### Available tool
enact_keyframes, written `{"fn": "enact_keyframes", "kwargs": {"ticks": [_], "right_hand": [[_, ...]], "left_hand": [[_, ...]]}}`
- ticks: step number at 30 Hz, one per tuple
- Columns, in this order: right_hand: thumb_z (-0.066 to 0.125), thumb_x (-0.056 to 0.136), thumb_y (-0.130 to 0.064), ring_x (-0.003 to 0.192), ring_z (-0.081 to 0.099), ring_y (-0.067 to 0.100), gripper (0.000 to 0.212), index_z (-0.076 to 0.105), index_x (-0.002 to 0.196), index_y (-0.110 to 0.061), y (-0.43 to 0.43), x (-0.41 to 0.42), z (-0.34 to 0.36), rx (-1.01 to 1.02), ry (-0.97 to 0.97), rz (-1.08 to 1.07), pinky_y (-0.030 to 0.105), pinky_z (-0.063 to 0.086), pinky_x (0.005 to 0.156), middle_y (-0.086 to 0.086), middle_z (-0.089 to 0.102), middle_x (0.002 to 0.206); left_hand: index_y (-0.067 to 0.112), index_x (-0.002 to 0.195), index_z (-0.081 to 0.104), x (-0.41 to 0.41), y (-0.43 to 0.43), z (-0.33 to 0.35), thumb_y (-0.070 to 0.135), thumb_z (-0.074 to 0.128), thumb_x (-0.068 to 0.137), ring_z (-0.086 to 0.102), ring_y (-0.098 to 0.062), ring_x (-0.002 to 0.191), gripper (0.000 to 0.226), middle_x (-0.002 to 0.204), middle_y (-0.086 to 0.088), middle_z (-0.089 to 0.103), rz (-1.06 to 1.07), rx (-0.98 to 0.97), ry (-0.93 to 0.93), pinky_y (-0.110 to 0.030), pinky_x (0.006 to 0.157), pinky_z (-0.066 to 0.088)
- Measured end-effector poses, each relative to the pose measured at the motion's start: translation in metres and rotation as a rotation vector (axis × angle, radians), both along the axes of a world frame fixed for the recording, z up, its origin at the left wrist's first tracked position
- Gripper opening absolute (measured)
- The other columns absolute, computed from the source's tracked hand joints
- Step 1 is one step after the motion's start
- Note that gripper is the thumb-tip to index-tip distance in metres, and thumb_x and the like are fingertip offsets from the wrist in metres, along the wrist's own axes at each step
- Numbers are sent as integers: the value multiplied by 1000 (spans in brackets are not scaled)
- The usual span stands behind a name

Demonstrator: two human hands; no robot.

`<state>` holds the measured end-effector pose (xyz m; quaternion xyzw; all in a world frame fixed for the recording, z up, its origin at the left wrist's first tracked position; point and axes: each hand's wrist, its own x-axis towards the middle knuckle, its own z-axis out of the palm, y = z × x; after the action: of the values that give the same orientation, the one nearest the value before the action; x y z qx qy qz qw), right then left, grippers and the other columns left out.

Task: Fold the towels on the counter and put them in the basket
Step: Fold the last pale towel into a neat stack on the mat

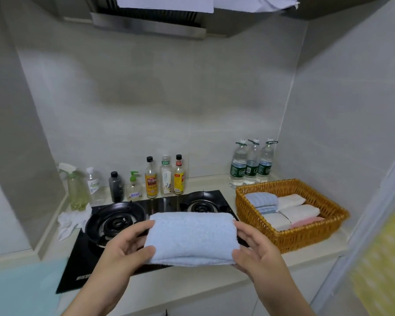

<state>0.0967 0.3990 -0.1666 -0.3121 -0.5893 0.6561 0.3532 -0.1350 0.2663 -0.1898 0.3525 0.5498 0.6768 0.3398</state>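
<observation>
While my left hand (pixel 123 249) and right hand (pixel 258 249) each grip a short end of the folded light-blue towel (pixel 192 238), I hold it over the front of the black gas stove (pixel 160 204) set into the pale surface (pixel 205 279). Grey tiled walls close the corner, with a range hood (pixel 146 23) overhead. Along the back stand a spray bottle (pixel 77 188), sauce bottles (pixel 165 176) and three water bottles (pixel 251 165). At my right a wicker basket (pixel 290 240) sits on the surface, folded towels (pixel 290 210) inside. A crumpled white cloth (pixel 69 221) lies left of the burner. The blurred teal patch at lower left may be another towel.
</observation>
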Motion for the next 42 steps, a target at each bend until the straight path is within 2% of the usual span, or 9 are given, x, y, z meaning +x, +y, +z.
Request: {"fn": "enact_keyframes", "kwargs": {"ticks": [4, 14, 17, 20, 24, 28, 32, 39, 42], "right_hand": [[57, 85, 18, 92, 70, 5, 49, 63, 110, -24, 49, 7, -8, -28, -17, -50, 19, 54, 61, -10, 68, 114], [57, 83, 21, 96, 70, 5, 51, 65, 110, -21, 205, 2, -27, -37, -96, -111, 20, 57, 77, -15, 74, 101], [58, 84, 18, 93, 69, -1, 52, 66, 105, -28, 246, -2, -29, -18, -146, -144, 20, 55, 85, -21, 74, 94], [57, 85, 18, 75, 69, -3, 54, 66, 102, -32, 281, -4, -30, -17, -168, -167, 15, 55, 71, -20, 74, 82], [54, 85, 20, 91, 70, 1, 52, 66, 105, -27, 316, -2, -34, -85, -130, -192, 20, 55, 83, -18, 75, 93], [54, 86, 17, 88, 70, 10, 56, 73, 102, -33, 346, 8, -39, -74, -162, -196, 26, 54, 82, -6, 76, 95], [53, 83, 16, 94, 70, 17, 62, 72, 99, -42, 378, 22, -50, -18, -217, -188, 36, 53, 81, -7, 73, 105], [51, 81, 17, 91, 69, 8, 59, 68, 103, -34, 458, 56, -76, 14, -306, -241, 25, 53, 70, -12, 65, 118], [53, 82, 10, 99, 65, 5, 59, 66, 102, -44, 501, 75, -89, 46, -400, -249, 29, 53, 88, -12, 60, 125]], "left_hand": [[16, 115, 65, 3, 54, -7, -14, 67, 77, 66, -4, 103, 49, 112, 8, 71, -12, 8, -1, -18, 67, 56], [19, 114, 68, -8, 216, -45, 14, 82, 54, 63, -12, 114, 63, 121, -1, 68, -42, 26, -54, -21, 90, 52], [24, 103, 74, -9, 263, -54, -18, 72, 71, 65, -7, 109, 52, 125, 2, 66, -3, 45, -49, -15, 83, 53], [28, 94, 78, -8, 300, -53, -8, 85, 60, 67, -7, 105, 50, 121, 7, 68, 0, 75, -76, -14, 76, 53], [28, 86, 79, -5, 343, -60, -25, 67, 70, 68, -1, 98, 57, 114, 10, 70, 18, 73, -55, -11, 73, 53], [29, 89, 80, 5, 378, -64, -9, 82, 58, 67, 0, 101, 49, 116, 17, 68, -6, 74, -27, -10, 79, 51], [16, 82, 77, 23, 413, -74, -36, 59, 66, 70, 2, 84, 57, 98, 22, 73, 6, 65, -25, -9, 70, 52], [17, 83, 80, 64, 486, -109, -35, 64, 62, 71, -12, 83, 59, 105, 8, 74, 11, 23, -104, -20, 72, 55], [21, 81, 79, 94, 525, -119, -20, 75, 58, 64, -4, 67, 48, 84, -2, 73, 37, -53, -51, -12, 64, 50]]}}
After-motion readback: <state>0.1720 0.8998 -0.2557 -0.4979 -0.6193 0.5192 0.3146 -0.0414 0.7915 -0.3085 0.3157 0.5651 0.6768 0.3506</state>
